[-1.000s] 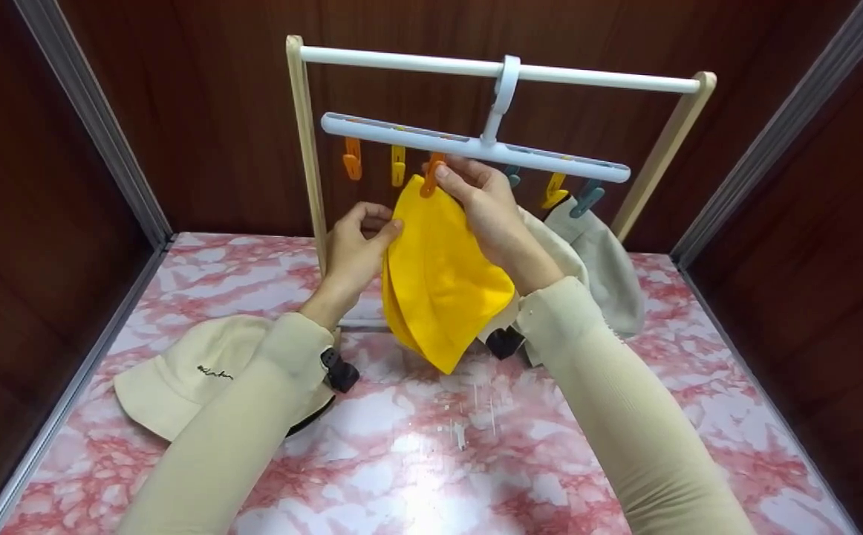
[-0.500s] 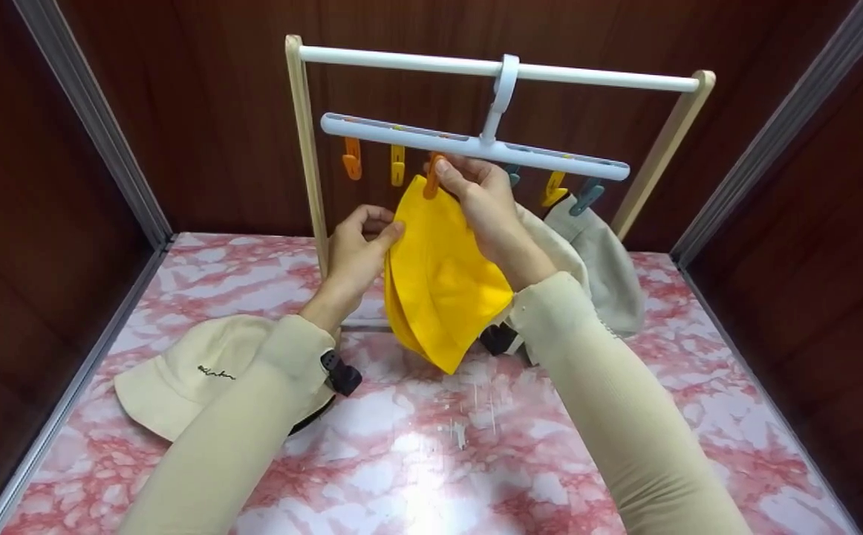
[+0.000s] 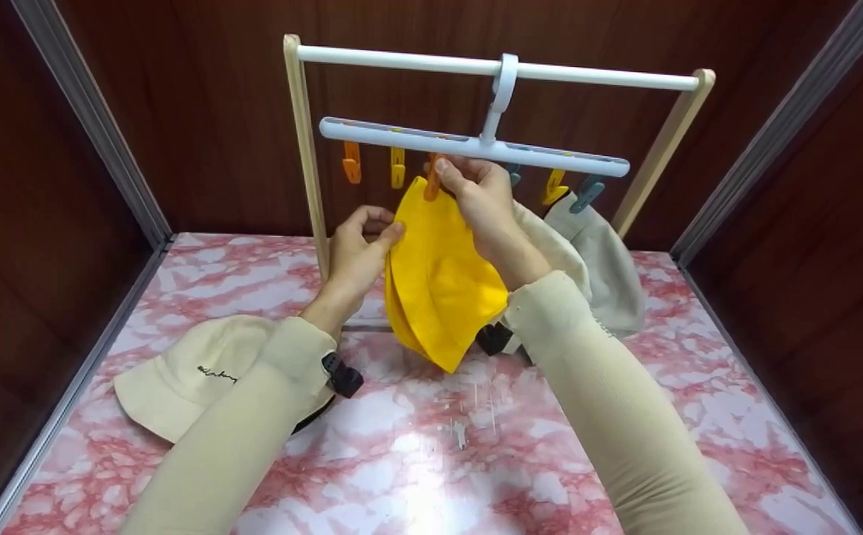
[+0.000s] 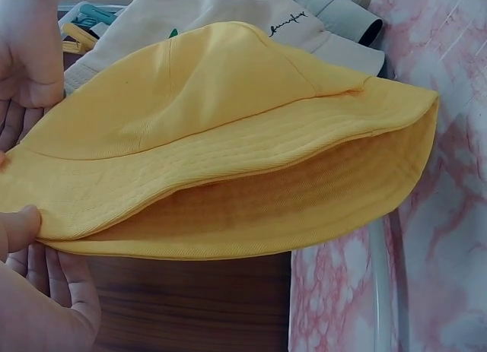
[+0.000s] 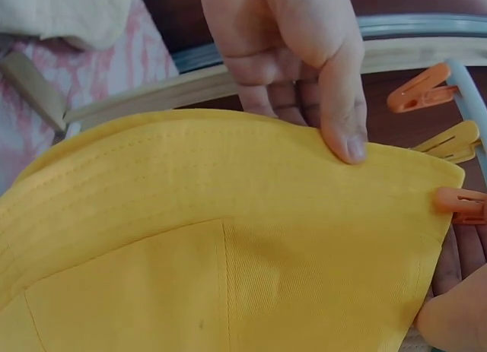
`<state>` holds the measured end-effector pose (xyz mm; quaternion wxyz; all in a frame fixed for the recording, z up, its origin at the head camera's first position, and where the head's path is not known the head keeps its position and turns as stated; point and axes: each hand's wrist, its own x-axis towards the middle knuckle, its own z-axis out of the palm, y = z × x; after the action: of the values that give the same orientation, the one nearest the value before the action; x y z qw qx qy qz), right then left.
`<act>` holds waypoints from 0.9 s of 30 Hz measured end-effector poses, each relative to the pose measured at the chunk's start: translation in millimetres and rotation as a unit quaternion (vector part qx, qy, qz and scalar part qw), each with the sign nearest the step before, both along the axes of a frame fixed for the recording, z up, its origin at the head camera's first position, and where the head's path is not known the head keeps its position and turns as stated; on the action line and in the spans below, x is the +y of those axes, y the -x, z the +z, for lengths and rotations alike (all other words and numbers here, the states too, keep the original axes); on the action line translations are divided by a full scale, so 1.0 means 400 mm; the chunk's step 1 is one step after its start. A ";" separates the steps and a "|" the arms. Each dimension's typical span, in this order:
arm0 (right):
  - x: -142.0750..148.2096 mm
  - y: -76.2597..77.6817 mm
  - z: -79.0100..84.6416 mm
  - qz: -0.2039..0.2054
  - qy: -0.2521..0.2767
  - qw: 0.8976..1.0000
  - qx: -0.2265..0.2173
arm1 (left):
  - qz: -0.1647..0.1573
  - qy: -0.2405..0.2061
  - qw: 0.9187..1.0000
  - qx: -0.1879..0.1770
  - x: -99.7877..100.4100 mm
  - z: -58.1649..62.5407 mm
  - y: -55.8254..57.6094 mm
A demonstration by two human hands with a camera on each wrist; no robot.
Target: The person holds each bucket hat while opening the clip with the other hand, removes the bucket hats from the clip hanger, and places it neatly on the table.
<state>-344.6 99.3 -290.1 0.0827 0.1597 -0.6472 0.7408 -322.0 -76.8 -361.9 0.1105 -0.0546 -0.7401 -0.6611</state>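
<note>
With a grey hat (image 3: 608, 271) and a cream hat (image 3: 548, 232) hung at right, the left hand (image 3: 355, 249) pinches the yellow hat (image 3: 443, 275) below the hanger (image 3: 394, 138), the right hand (image 3: 487, 200) grips an orange clip (image 3: 431, 190) at its top edge, and a beige hat (image 3: 197, 371) at left lies unhung.

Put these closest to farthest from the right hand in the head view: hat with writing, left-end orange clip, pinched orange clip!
1. Pinched orange clip, touching the right hand.
2. Left-end orange clip, hanging farther left.
3. Hat with writing, lower left, on the table.
</note>
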 end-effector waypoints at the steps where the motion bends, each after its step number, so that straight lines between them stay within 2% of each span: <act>1: -0.001 0.000 0.000 -0.003 0.000 1.000 0.000 | 0.000 0.001 1.000 0.000 0.000 0.000 -0.002; 8: 0.000 -0.001 0.003 -0.019 0.008 1.000 -0.018 | 0.005 0.010 1.000 0.003 0.004 0.000 -0.004; 20: 0.006 -0.001 -0.001 -0.012 -0.005 1.000 -0.011 | 0.000 -0.011 1.000 0.014 0.005 -0.014 -0.006; 27: 0.006 -0.001 0.001 -0.005 -0.006 1.000 -0.009 | -0.004 -0.016 1.000 0.012 -0.001 -0.021 -0.019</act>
<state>-344.1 101.7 -289.6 0.0796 0.1499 -0.6531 0.7380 -314.5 -77.3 -370.5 0.1181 -0.0639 -0.7277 -0.6726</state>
